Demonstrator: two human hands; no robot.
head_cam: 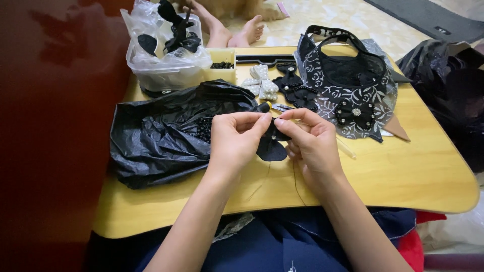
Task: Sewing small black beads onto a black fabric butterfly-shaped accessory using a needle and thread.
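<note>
Both hands pinch a black fabric bow [272, 143] above the tabletop [403, 171].
Left hand [234, 141] and right hand [312, 141] each hold the bow in a narrow fingertip grip; it hangs between them, possibly on thread.

Both forearms are bare to the elbow, with no sleeves, watch or bracelets showing. The left hand [233, 143] and right hand [312, 143] wear no rings or gloves. Dark navy cloth covers the lap.
</note>
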